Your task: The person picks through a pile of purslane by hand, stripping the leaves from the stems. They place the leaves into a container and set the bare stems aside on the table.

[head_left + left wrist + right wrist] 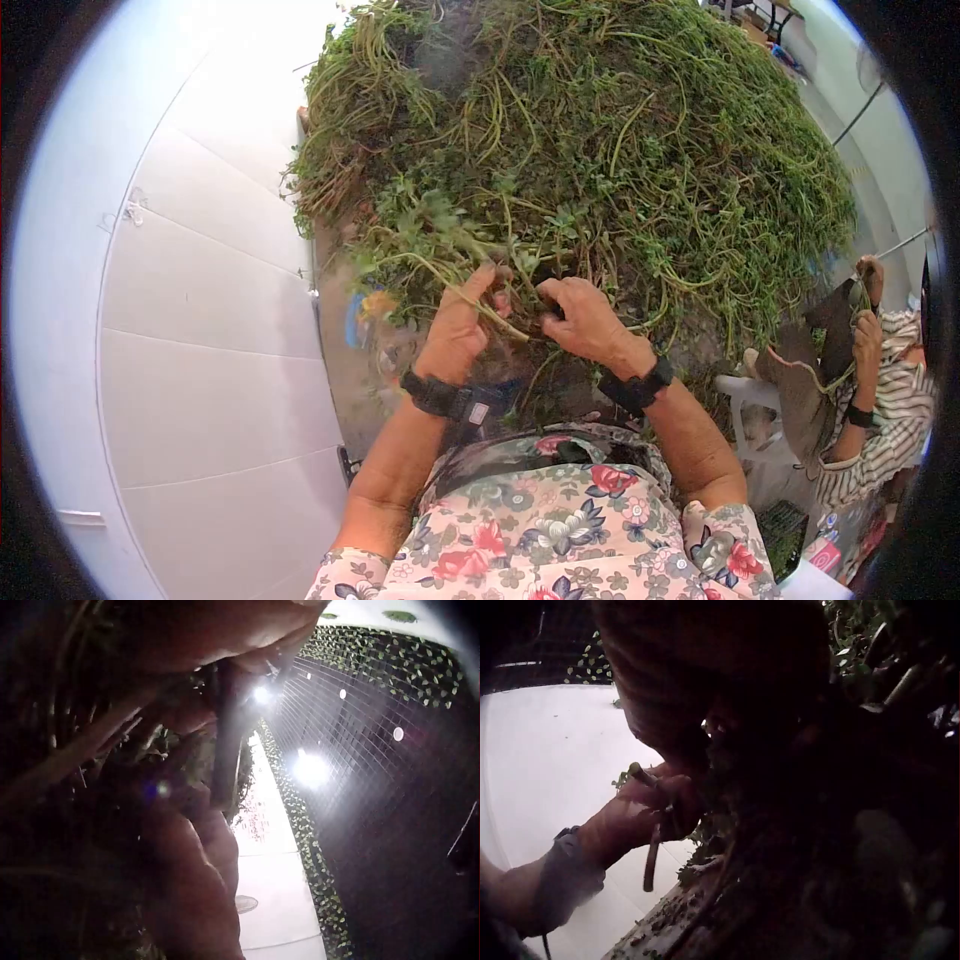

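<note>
Leafy green cut stems (418, 262) are held in my left hand (458, 328), with one long pale stem slanting across the fingers toward the right hand. In the right wrist view, two cut stem ends (651, 859) stick out of that hand. My right hand (590, 322) is close beside it at the near edge of the pile, its fingers curled and pinching thin stems. Shadow hides most of its grip in the right wrist view. Past both hands spreads a large heap of leafy stems (600, 150). The left wrist view shows a thumb and fingers (196, 892) around a dark stem.
A table edge (345, 400) shows left of the heap, beside a white wall (220, 400). Something blue and orange (372, 308) lies near my left hand. At the right, another person in a striped sleeve (890, 370) handles a stem, near a white plastic chair (750, 395).
</note>
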A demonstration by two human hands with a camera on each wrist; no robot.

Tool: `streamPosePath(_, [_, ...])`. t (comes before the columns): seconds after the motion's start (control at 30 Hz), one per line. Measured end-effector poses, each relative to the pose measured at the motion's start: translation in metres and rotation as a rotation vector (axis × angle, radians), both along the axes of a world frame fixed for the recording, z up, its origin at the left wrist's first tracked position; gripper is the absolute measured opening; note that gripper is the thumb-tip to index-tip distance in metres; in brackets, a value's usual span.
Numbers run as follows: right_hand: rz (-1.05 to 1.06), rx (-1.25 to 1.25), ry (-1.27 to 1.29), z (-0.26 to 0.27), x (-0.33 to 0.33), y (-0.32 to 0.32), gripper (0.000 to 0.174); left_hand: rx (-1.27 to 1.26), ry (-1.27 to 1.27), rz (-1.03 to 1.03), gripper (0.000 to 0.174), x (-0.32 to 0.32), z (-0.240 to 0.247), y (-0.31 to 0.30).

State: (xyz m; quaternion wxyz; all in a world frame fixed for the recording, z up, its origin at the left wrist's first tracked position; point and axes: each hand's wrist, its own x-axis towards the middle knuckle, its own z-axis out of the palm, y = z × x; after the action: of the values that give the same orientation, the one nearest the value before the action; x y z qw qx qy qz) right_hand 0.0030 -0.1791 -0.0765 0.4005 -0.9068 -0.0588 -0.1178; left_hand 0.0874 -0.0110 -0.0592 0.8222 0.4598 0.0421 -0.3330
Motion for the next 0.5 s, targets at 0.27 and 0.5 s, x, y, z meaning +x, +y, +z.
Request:
streamPosePath(0.27, [-0.237,0.257,0.073,-0.004,0.016,0.000,0.030,0.154,-0.297,-0.043,0.022,-0.040,0.028,-0.003])
streamPosePath(0.5, [-0.295,0.424,0.002,-0.013,0.025,0.000,0.032,0.258,-0.286,-0.171,0.026,-0.049,0.028,0.000])
